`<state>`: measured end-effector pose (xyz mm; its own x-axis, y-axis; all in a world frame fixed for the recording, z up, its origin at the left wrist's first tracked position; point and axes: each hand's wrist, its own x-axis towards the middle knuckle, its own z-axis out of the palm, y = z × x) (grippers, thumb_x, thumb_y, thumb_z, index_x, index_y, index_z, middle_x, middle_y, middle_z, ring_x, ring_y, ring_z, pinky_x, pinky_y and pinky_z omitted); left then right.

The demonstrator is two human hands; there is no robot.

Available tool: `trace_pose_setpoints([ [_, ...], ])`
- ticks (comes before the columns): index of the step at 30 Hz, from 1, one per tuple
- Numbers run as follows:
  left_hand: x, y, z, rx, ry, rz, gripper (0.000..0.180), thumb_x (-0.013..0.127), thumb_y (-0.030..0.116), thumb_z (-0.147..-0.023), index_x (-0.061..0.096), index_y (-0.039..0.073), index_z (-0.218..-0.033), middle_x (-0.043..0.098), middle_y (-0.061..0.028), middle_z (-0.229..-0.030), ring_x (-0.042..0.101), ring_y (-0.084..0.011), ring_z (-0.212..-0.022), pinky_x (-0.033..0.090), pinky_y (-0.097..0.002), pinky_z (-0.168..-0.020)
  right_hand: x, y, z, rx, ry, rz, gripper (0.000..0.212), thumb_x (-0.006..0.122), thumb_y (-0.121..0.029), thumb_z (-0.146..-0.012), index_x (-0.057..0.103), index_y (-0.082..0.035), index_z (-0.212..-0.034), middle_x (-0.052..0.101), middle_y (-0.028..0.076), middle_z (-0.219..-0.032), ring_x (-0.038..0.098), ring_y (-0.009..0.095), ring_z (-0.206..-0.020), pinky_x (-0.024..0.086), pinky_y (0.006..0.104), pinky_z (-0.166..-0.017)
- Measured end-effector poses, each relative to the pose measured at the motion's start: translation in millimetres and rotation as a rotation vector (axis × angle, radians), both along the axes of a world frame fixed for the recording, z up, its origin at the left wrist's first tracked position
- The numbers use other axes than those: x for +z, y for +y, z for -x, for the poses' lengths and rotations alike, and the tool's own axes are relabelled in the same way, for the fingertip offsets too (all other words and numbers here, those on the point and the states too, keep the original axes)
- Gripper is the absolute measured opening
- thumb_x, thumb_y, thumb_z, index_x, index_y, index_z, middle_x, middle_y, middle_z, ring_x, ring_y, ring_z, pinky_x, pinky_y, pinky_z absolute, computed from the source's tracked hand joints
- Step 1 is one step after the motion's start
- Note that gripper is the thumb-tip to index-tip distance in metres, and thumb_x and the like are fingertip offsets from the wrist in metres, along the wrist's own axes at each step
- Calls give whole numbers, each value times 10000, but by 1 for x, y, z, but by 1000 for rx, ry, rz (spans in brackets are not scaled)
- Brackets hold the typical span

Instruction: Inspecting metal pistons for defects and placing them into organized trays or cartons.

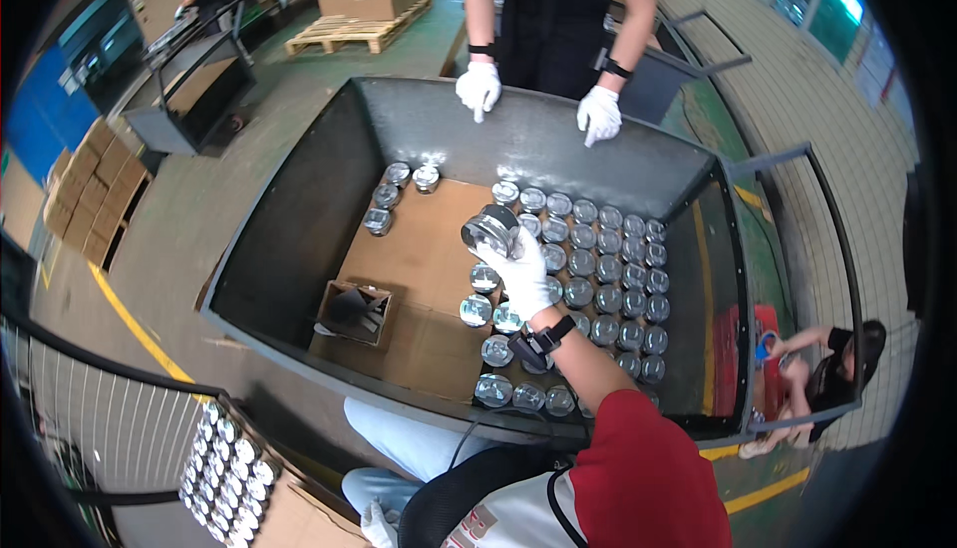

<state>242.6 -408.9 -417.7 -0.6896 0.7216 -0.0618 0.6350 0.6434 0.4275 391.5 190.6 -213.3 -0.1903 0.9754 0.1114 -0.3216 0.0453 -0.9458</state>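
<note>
Right hand (pixel 525 274), gloved, grips shiny metal piston (pixel 491 228) above cardboard floor of grey bin (pixel 299 209). Left hand out of view. Piston rows (pixel 608 269) partly hidden behind forearm; co-worker's gloved hands (pixel 478 87) rest on far rim.

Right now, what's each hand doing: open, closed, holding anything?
Right hand: gloved, closed on a shiny metal piston, lifted above the bin.
Left hand: not in view.
</note>
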Motion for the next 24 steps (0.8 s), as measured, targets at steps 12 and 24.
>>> trace_pose_setpoints([
  [12, 100, 111, 2, 862, -873, -394, 287, 570, 309, -1011, 690, 52, -1054, 685, -17, -796, 545, -55, -533, 357, -190, -434, -116, -2, 28, 381, -46, 684, 348, 765, -55, -840, 654, -118, -1164, 695, 15, -1070, 664, 120, -929, 549, 257, -748],
  [24, 91, 83, -13, 1049, -881, -438, 283, 594, 296, -1007, 694, 40, -1074, 710, -45, -830, 555, -62, -497, 354, -169, -401, -298, -109, 117, 557, -798, 890, 652, 730, -434, -870, 578, 39, -1292, 649, 195, -1200, 657, 312, -1054, 572, 482, -825],
])
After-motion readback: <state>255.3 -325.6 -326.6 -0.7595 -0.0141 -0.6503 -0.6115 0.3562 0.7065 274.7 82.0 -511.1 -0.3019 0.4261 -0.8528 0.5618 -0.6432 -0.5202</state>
